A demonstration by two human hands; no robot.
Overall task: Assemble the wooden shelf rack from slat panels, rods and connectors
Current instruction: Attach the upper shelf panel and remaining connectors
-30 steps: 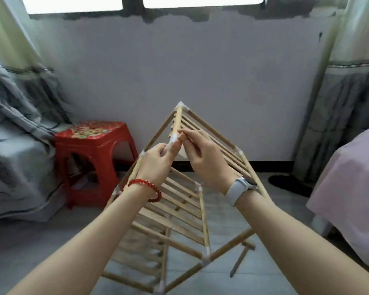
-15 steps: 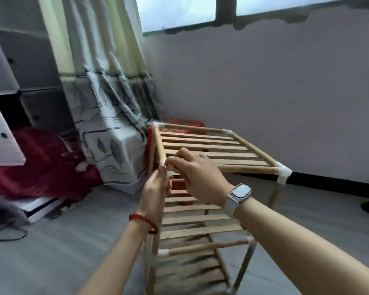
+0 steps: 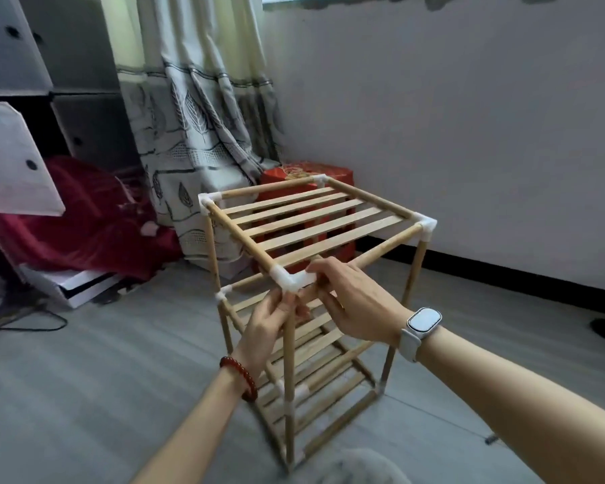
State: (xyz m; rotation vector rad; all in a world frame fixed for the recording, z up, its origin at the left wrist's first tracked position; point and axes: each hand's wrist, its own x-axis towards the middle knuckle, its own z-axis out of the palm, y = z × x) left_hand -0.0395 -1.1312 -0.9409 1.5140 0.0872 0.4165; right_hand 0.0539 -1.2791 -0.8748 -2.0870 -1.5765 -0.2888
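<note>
2 hands: both at the near top corner of the wooden shelf rack, which stands upright on the grey floor.
Left hand: fingers curled round the near upright rod, just under the white corner connector.
Right hand: fingertips pinching the same connector where the front rail meets it.
Top slat panel: level, 4 white corners.
Lower shelves: blurred.
Behind rack: red stool, leaf-print curtain.
Wrists: red bead bracelet left, white watch right.
</note>
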